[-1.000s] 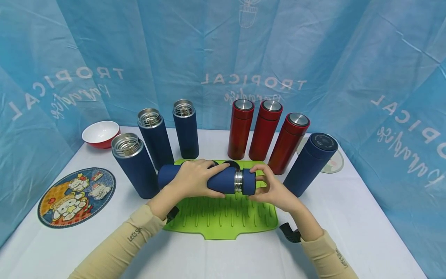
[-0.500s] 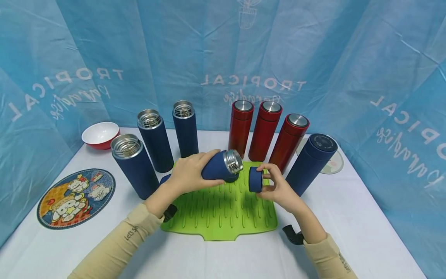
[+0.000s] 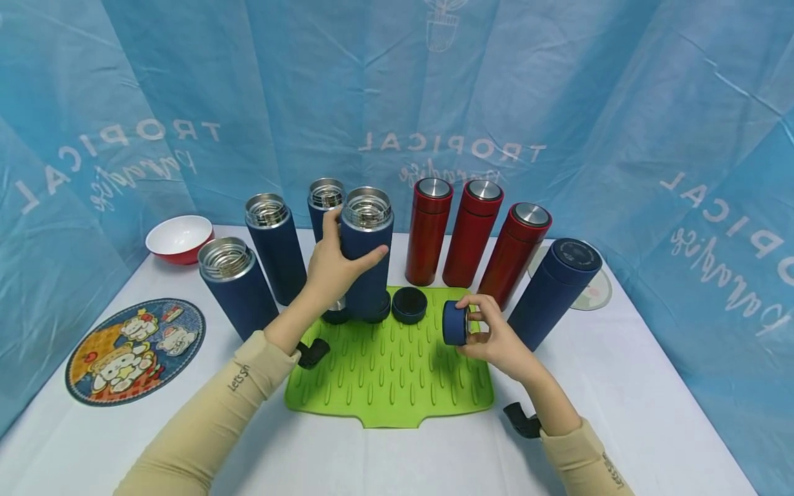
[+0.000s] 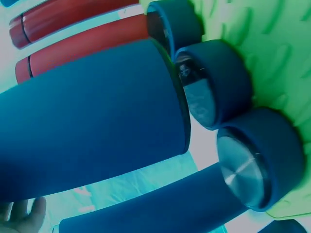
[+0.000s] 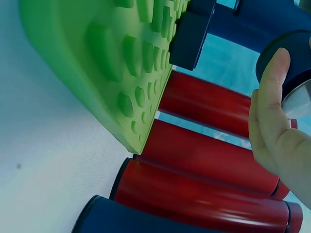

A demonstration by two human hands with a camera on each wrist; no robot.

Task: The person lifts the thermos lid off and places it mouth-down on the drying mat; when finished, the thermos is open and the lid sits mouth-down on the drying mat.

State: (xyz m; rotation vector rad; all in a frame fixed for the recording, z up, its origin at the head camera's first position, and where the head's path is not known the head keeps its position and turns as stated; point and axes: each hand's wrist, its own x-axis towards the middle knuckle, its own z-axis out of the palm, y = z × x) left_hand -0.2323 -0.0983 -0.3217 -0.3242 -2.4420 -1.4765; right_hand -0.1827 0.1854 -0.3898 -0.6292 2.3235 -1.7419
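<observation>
My left hand (image 3: 329,269) grips an uncapped dark blue thermos (image 3: 369,293) upright, over the far part of a green ridged mat (image 3: 397,372). Its steel mouth faces up; the body fills much of the left wrist view (image 4: 97,116). Over the mat's right side, my right hand (image 3: 493,337) pinches a blue thermos lid (image 3: 455,324) between thumb and fingers, turned on its side. Three more dark lids stand along the mat's far edge, one (image 3: 409,304) in plain sight and two partly behind the held thermos. The left wrist view shows their rims (image 4: 262,155).
Left of the mat stand three uncapped blue thermoses (image 3: 238,296). Three red thermoses (image 3: 428,234) and a capped blue one (image 3: 552,289) stand back right. A red-and-white bowl (image 3: 180,238) and a round cartoon placemat (image 3: 136,351) lie left. Blue curtains hang behind.
The lid came off the thermos. My left hand turned the thermos from lying sideways to upright and moved it back and left. My right hand drew slightly right with the lid.
</observation>
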